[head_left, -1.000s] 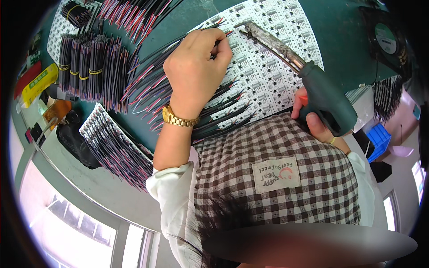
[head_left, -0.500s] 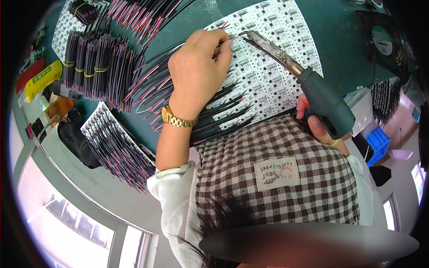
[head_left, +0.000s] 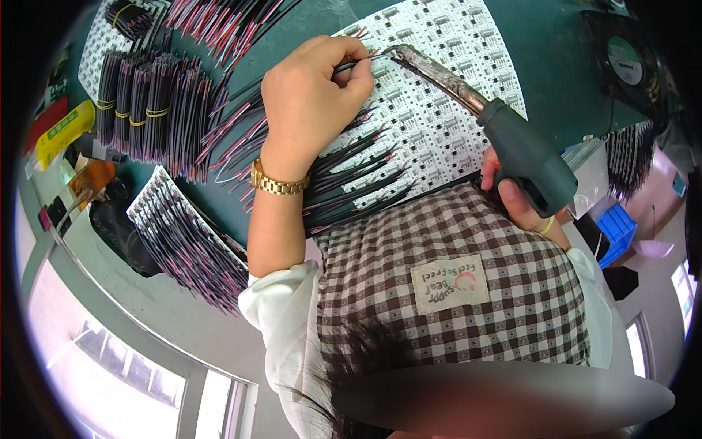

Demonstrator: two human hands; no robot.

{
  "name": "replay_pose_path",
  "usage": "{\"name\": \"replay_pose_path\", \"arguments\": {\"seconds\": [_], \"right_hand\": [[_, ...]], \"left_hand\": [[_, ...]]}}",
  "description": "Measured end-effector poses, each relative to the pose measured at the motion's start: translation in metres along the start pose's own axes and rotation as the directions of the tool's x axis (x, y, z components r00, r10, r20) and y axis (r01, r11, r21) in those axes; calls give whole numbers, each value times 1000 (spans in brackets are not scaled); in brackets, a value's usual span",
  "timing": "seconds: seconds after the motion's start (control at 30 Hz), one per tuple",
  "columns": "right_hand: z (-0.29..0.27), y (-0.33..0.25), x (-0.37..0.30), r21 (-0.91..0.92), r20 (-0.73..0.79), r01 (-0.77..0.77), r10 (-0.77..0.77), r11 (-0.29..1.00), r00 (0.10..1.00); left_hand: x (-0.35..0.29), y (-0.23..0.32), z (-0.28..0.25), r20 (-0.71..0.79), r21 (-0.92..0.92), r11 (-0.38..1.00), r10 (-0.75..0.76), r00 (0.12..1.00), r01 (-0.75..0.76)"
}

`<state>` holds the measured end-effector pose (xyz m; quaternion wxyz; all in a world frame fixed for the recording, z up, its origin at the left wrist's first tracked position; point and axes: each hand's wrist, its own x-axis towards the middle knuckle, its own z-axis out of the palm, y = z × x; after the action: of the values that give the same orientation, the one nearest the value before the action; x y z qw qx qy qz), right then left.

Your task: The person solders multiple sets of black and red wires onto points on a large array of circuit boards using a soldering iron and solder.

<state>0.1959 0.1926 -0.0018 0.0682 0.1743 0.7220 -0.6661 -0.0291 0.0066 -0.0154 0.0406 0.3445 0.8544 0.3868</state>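
Note:
My left hand [head_left: 308,102] is closed, pinching a thin black cable [head_left: 344,66] between thumb and forefinger. The cable's stripped end lies over a white circuit board sheet [head_left: 457,102] printed with rows of small parts. In my right hand [head_left: 521,206] is a dark green soldering gun [head_left: 530,157], its fingers wrapped round the handle. The gun's scorched metal tip points left and meets or nearly meets the cable end; contact is too small to tell. Several black cables [head_left: 365,183] with red and white ends lie across the sheet's near left part, below my left hand.
Rubber-banded cable bundles [head_left: 139,106] stand at the left on the green table [head_left: 556,58]. More loose cables [head_left: 219,22] lie at the far side. A board covered in wires [head_left: 190,241] sits at the left edge. A black fan-like device [head_left: 625,62] stands far right, a blue crate [head_left: 616,230] below.
My left hand has shifted slightly left and away from me with the cable. The soldering gun has moved a little left, its tip now close to the cable end.

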Motion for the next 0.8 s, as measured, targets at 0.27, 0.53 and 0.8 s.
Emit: {"name": "replay_pose_path", "arguments": {"seconds": [0.27,0.53,0.8], "right_hand": [[-1,4,-1,71,18,-3,2,997,1000],[-3,5,-1,34,17,29,-30,999,999],[-5,2,2,186,-40,194,-189,963,981]], "left_hand": [[-1,-1,2,-20,18,1000,6,1000,-5],[-1,0,2,-28,56,998,42,999,-40],[-2,-4,2,-34,24,998,52,998,-52]]}}
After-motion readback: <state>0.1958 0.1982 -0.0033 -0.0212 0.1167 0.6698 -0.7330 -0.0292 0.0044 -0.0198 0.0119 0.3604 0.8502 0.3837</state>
